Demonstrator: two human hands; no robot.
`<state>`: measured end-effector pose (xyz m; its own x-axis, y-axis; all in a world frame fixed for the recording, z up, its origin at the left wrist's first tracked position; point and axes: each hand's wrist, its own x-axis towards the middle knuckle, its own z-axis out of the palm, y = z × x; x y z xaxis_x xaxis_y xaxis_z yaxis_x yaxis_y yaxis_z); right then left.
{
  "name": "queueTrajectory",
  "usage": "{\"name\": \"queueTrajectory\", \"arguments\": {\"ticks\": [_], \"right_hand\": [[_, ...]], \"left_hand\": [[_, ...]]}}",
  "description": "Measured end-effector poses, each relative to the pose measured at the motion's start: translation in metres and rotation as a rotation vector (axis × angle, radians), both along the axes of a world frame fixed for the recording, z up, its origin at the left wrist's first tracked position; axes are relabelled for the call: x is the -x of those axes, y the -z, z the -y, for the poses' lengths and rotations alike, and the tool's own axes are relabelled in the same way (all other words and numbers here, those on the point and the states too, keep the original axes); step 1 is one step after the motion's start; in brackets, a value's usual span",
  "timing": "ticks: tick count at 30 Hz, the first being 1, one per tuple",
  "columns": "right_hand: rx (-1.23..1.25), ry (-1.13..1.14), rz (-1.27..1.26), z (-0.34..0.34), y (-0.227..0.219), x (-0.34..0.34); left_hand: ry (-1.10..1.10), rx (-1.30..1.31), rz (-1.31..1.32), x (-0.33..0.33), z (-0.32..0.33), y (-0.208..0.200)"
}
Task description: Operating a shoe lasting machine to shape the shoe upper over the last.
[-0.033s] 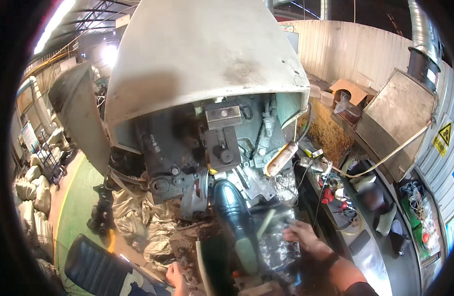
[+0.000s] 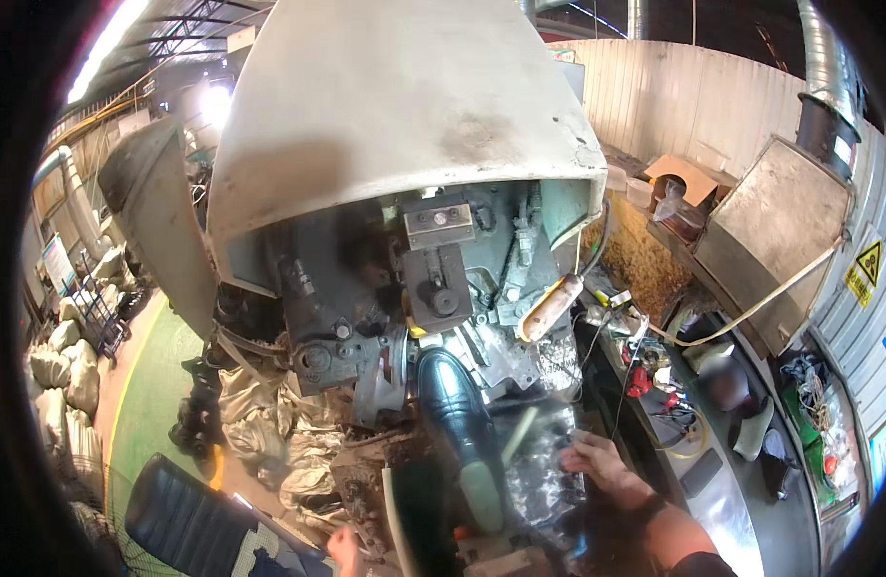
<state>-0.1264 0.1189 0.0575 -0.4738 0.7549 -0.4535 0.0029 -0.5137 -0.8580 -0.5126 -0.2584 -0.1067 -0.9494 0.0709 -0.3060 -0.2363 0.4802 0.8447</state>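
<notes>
A black leather shoe (image 2: 453, 404) sits on a last (image 2: 481, 495), whose pale green end points toward me. Its toe reaches the metal jaws of a machine (image 2: 438, 284). To the right of the shoe, over a shiny crumpled surface (image 2: 549, 476), is my right hand (image 2: 599, 464). Its fingers are loosely bent and slightly apart, with nothing visible in them, and they do not touch the shoe. My left hand (image 2: 344, 550) is low, left of the shoe, by dark machine parts. Its fingers look curled, and whatever they may hold is hidden. A pale strip (image 2: 520, 435) stands beside the shoe.
A big pale machine hood (image 2: 405, 106) overhangs the work. An elongated tan piece (image 2: 549, 310) hangs right of the jaws. Pale sacks (image 2: 255, 423) and a black chair (image 2: 188, 510) are at left. A dark bench (image 2: 693, 471) with tools and cables runs along the right.
My right hand has shifted slightly right and down, farther from the shoe. My left hand is a little lower. The shoe has not moved.
</notes>
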Motion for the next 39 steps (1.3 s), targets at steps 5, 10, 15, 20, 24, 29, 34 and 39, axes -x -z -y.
{"name": "queueTrajectory", "arguments": {"ticks": [5, 10, 15, 20, 24, 29, 34, 39], "right_hand": [[0.114, 0.167, 0.106, 0.016, 0.045, -0.048], [-0.051, 0.020, 0.029, 0.024, 0.070, -0.051], [0.091, 0.088, -0.030, 0.024, 0.042, -0.037], [-0.090, 0.038, 0.015, 0.030, -0.014, -0.003], [-0.407, -0.312, -0.032, 0.044, -0.031, 0.032], [-1.164, -0.400, 0.545, 0.067, -0.024, 0.041], [-1.235, -0.302, 0.441, 0.073, -0.023, 0.034], [-1.197, -0.246, 0.437, 0.075, -0.027, 0.034]], "left_hand": [[0.442, -0.104, 0.450, -0.069, 0.053, 0.051], [0.597, -0.220, 0.625, -0.066, 0.039, 0.038], [-0.058, 0.156, 0.263, -0.053, 0.019, 0.037], [0.102, -0.419, -0.301, -0.049, -0.035, -0.057], [0.494, -0.834, -0.092, -0.106, -0.101, -0.184], [0.749, -0.341, -0.554, -0.190, -0.170, -0.259], [0.626, -0.296, -0.722, -0.198, -0.184, -0.252], [0.624, -0.323, -0.760, -0.195, -0.183, -0.241]]}}
